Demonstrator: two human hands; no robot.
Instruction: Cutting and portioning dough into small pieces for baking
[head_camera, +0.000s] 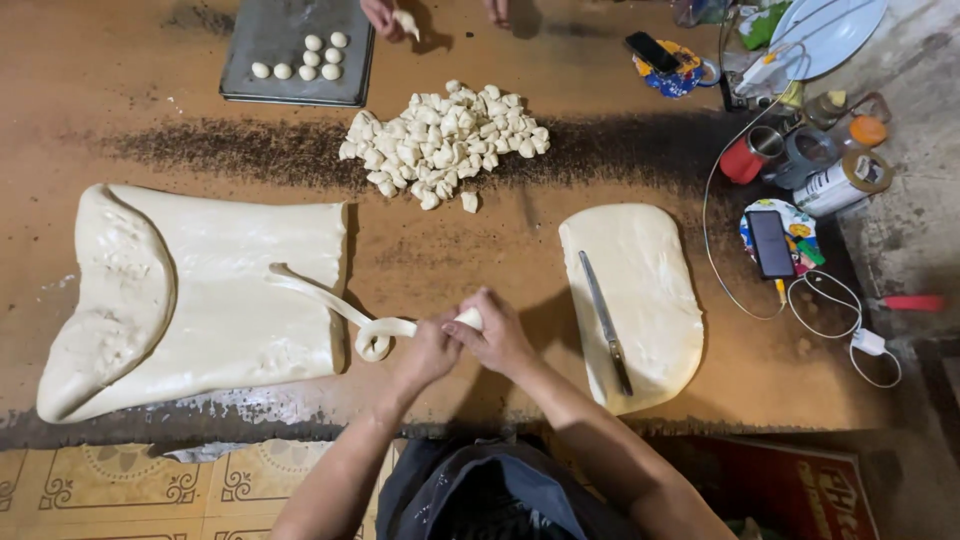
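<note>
A wide brown table (480, 250) fills the view. On its left part lies the largest thing, a big flat sheet of white dough (200, 300) with its left edge folded over. On the right lies a smaller slab of dough (650, 290), and a knife (606, 322) rests on top of it. Above the middle there is a heap of small dough pieces (440, 145), and near it a grey baking tray (295, 50) holding a few round dough balls (305, 60). Another person's hand (385, 15) holds one piece beside the tray. A long dough strip (330, 305) runs from the big sheet to the near edge. The left hand (428, 350) and the right hand (495, 335) are close together, both closed around the end of this strip, fingers pinching it. Two phones and rolls of tape lie at the right.
</note>
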